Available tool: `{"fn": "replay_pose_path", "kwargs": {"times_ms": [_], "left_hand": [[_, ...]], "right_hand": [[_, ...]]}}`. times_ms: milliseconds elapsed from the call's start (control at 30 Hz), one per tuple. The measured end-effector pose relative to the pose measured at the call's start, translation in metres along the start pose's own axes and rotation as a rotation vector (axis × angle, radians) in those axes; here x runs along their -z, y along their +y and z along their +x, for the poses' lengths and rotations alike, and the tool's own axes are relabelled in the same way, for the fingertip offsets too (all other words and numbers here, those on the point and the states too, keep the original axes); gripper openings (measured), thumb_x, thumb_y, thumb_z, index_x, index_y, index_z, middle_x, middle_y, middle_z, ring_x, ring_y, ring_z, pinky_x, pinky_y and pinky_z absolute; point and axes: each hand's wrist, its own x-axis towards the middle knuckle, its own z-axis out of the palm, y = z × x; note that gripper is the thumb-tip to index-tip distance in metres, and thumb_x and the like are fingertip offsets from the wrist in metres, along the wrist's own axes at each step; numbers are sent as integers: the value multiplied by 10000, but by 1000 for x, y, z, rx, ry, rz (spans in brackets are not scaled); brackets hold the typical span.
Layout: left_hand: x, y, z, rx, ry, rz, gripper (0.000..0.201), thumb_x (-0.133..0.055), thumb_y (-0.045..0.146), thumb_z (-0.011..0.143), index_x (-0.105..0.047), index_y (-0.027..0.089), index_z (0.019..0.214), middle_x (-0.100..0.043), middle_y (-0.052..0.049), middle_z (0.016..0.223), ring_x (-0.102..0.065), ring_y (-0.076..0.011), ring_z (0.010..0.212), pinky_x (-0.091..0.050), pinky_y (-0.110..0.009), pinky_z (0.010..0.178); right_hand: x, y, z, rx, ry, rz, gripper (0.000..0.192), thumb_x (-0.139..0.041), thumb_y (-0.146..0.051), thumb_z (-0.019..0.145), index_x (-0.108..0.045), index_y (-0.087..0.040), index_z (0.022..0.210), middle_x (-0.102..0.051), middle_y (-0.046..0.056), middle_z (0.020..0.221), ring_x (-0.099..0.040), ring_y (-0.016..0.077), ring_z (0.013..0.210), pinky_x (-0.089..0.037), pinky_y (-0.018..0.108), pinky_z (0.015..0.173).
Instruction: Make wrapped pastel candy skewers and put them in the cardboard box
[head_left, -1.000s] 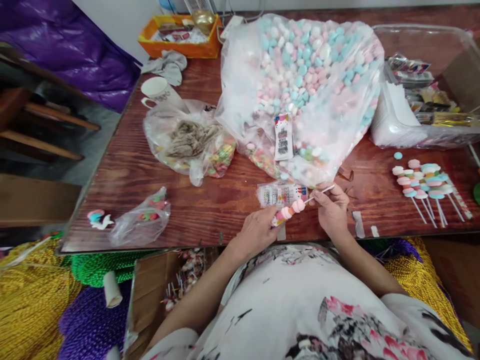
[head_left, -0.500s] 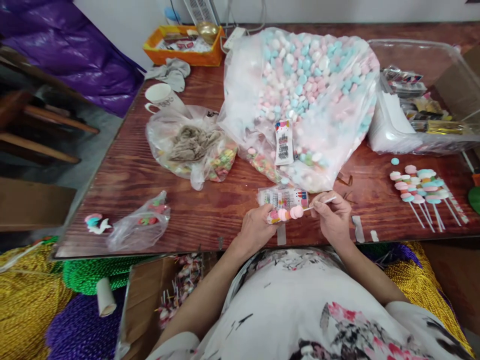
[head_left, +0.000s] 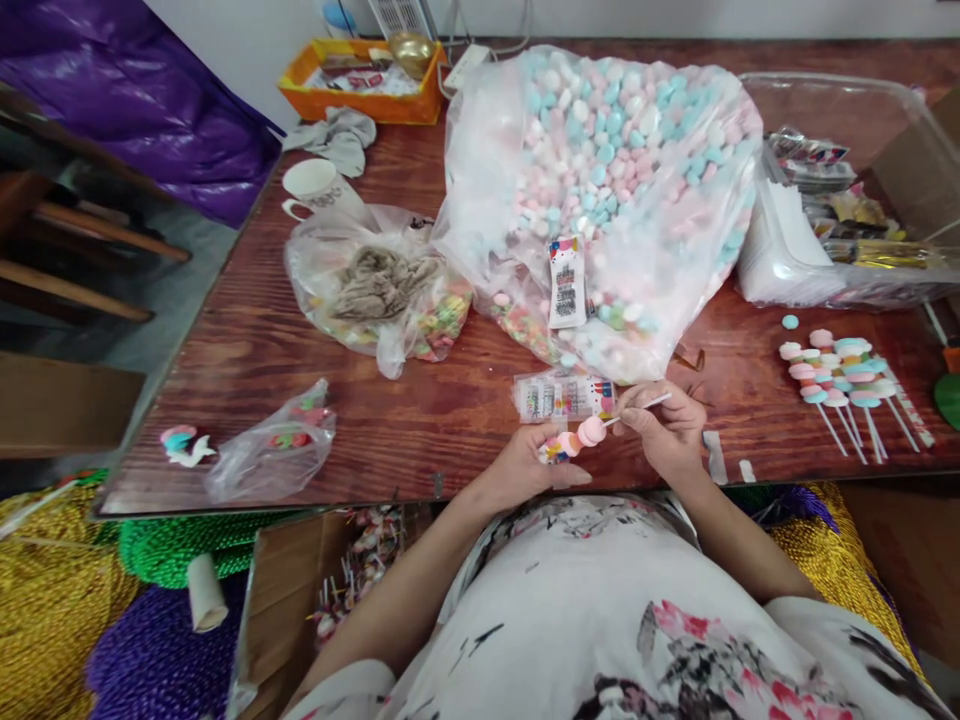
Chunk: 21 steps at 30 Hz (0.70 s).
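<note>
In the head view my right hand (head_left: 667,425) pinches the white stick of a marshmallow skewer (head_left: 591,432), whose pink pieces point to the left. My left hand (head_left: 529,468) holds a small printed plastic bag (head_left: 556,449) around the skewer's far end, its thumb stretched out below. How far the skewer reaches into the bag is partly hidden by the fingers. Just beyond the hands, a flat stack of clear printed bags (head_left: 559,397) lies on the table. Finished-looking marshmallow skewers (head_left: 840,372) lie in a group at the right.
A large bag of pastel marshmallows (head_left: 600,190) fills the middle back, with a printed card (head_left: 567,283) on it. A clear plastic bin (head_left: 862,275) stands right. Leftward are a bag of gummy candy (head_left: 446,325), a mug (head_left: 311,183), an orange tray (head_left: 364,107) and a small bag (head_left: 274,455).
My left thumb has lifted off the bag and stretched out below it. The skewer now tilts more, its left end lower. The camera view has shifted slightly.
</note>
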Motion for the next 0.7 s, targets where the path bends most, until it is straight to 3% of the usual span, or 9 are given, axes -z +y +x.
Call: {"fn": "replay_pose_path", "kwargs": {"times_ms": [167, 400, 467, 567, 700], "left_hand": [[10, 4, -4, 212, -147, -298, 471, -887, 362, 559, -642, 138, 893, -505, 81, 588, -357, -32, 427, -297, -177, 384], [15, 0, -5, 268, -313, -298, 450, -883, 363, 534, -588, 144, 793, -502, 86, 562, -368, -37, 405, -302, -181, 378], [11, 1, -5, 253, -328, -222, 462, -894, 353, 505, -570, 143, 759, -481, 92, 572, -376, -44, 452, -312, -183, 421], [5, 4, -5, 139, -312, -94, 442, -883, 345, 529, -590, 136, 786, -443, 92, 608, -394, -62, 552, -335, -189, 520], [-2, 5, -6, -20, -162, 188, 323, -807, 328, 661, -620, 145, 850, -498, 65, 667, -454, -99, 635, -351, -210, 597]], "right_hand": [[7, -16, 2, 9, -171, -27, 114, -709, -136, 799, -643, -224, 828, -727, 12, 814, -678, 137, 616, -581, 274, 531], [11, -37, 2, 60, -410, -84, 110, -691, -108, 815, -666, -214, 803, -740, 39, 771, -704, 171, 648, -579, 304, 575], [7, -39, 3, 52, -398, -121, 107, -695, -119, 815, -649, -209, 782, -735, 31, 747, -700, 160, 643, -576, 283, 574], [1, -33, 3, -7, -280, -130, 117, -697, -148, 822, -615, -208, 766, -721, 4, 746, -662, 123, 574, -556, 245, 529], [-3, -14, -3, -67, -104, -103, 142, -701, -161, 819, -588, -205, 744, -674, -25, 738, -578, 79, 485, -472, 208, 439]]}}
